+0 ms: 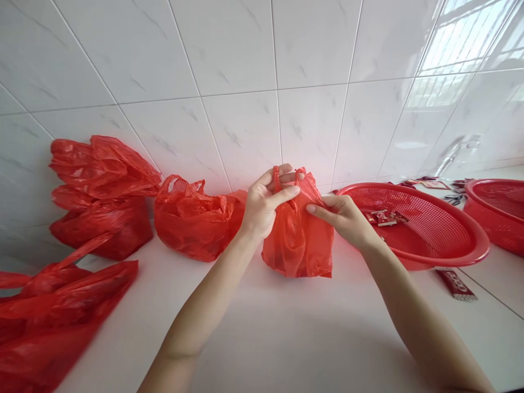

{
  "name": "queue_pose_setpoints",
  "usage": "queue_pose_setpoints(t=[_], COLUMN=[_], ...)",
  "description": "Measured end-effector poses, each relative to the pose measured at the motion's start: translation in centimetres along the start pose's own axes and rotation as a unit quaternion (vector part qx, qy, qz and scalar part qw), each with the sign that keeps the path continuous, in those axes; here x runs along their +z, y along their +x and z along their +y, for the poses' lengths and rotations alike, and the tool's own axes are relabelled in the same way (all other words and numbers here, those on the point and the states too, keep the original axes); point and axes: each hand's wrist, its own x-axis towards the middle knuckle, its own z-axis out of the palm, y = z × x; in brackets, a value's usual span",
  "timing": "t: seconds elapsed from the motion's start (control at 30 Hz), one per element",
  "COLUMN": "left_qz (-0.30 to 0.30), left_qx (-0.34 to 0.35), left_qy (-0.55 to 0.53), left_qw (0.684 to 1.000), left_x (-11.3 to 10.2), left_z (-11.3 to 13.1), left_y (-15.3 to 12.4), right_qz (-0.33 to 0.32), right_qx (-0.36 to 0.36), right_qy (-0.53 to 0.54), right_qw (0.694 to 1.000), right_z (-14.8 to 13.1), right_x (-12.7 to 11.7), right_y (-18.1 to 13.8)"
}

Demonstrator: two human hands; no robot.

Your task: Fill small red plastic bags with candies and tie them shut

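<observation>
A small red plastic bag (297, 245) stands on the white counter (262, 338) in the middle. My left hand (262, 204) grips its handles at the top, with a loop of the handle round my fingers. My right hand (346, 218) pinches the bag's upper right edge with its fingers closed. The bag looks filled and bulges at the bottom.
Another filled red bag (192, 218) sits just left of it, and more red bags (100, 196) lie against the tiled wall and at the near left (53, 311). A red mesh basket (426, 229) with small red packets stands right; a second basket (499, 210) is farther right. One packet (456, 284) lies on the counter.
</observation>
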Motion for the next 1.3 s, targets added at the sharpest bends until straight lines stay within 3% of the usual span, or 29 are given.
queue_pose_setpoints(t=[0.17,0.43,0.6,0.8,1.07,1.3], left_qz=[0.068,-0.035,-0.013,-0.013,0.013,0.084], left_qx=[0.001,-0.017,-0.022,-0.038,-0.033,-0.023], left_qy=[0.039,0.160,0.145,0.116,0.162,0.141], left_qw=[0.997,0.986,0.989,0.992,0.986,0.986], left_x=[-1.2,-0.9,-1.0,-0.9,-2.5,-5.6], left_z=[1.0,0.2,0.3,0.3,2.8,5.0], left_y=[0.6,-0.7,-0.5,-0.5,-0.1,0.0], right_qz=[-0.012,-0.036,-0.030,-0.078,0.009,0.103], right_qx=[0.017,0.018,0.034,0.027,0.036,0.055], right_qy=[0.030,0.016,0.037,0.035,0.242,0.378], right_qw=[0.999,0.999,0.998,0.996,0.969,0.918], right_z=[-0.3,0.1,-0.1,0.1,1.5,2.1], right_x=[-0.7,-0.3,-0.7,-0.5,-0.8,-1.8], right_y=[-0.2,0.1,-0.2,0.0,1.0,1.9])
